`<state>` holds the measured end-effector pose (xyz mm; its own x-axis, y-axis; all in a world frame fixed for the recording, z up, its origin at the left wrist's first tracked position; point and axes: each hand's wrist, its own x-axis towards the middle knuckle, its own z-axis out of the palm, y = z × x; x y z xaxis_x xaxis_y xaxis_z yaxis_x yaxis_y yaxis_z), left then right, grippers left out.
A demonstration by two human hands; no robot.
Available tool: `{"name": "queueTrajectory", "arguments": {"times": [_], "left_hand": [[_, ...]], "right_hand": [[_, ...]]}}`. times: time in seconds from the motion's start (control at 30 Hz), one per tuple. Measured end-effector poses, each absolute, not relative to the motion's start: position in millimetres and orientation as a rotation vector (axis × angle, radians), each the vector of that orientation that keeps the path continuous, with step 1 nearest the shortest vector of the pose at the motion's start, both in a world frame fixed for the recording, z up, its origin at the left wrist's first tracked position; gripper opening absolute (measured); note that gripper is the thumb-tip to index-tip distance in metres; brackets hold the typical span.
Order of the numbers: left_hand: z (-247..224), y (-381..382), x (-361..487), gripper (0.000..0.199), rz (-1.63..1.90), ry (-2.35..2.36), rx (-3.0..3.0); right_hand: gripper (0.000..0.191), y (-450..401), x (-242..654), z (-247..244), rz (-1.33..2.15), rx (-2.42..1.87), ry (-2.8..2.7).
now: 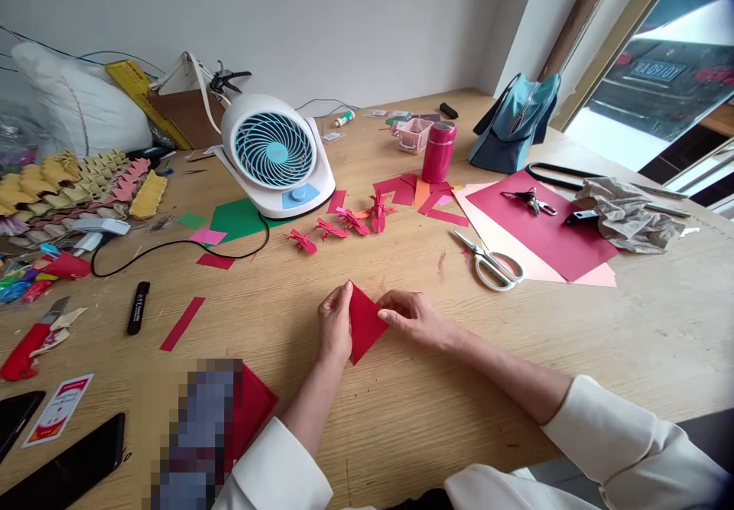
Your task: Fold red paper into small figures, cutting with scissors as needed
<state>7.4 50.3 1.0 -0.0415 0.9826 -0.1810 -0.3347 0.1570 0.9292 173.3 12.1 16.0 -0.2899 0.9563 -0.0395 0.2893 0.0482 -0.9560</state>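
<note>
A folded piece of red paper (365, 323) is held up between my two hands above the wooden table, its visible face a triangle with a point at the right. My left hand (336, 325) grips its left edge, fingers closed. At the right corner, my right hand (416, 319) pinches the paper between thumb and fingers. Beyond the hands stands a short row of folded red paper figures (352, 222). To the right lie white-handled scissors (494, 264), blades toward the upper left.
A white fan (275, 158) stands at the back with its black cable trailing left. A pink bottle (439, 152), red sheets (539, 223) with keys on them, and a blue bag (513, 128) occupy the right. Left are a black marker (138, 308) and a red utility knife (28, 349).
</note>
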Motion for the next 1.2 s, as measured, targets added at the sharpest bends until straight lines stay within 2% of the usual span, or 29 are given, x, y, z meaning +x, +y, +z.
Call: {"name": "queueTrajectory", "arguments": {"times": [0.17, 0.43, 0.57, 0.8, 1.0, 1.2], "left_hand": [[5, 56, 21, 0.032, 1.263, 1.082, 0.826], [3, 61, 24, 0.022, 1.247, 1.152, 0.888], [1, 62, 22, 0.027, 1.243, 1.156, 0.928], [-5, 59, 17, 0.042, 1.041, 1.138, 1.232], [-9, 56, 17, 0.036, 1.025, 1.152, 1.303], [-5, 59, 18, 0.041, 1.142, 1.103, 1.049]], "right_hand": [[0.027, 14, 178, 6, 1.139, -1.341, -1.675], [0.027, 11, 191, 8, 1.248, -1.306, -1.610], [0.031, 16, 196, 1, 1.305, -1.270, -1.550], [0.041, 19, 196, -11, 1.323, -1.272, -1.308], [0.048, 20, 194, 0, 1.403, -1.201, -1.061], [0.045, 18, 191, -1, 1.492, -1.105, -1.205]]}}
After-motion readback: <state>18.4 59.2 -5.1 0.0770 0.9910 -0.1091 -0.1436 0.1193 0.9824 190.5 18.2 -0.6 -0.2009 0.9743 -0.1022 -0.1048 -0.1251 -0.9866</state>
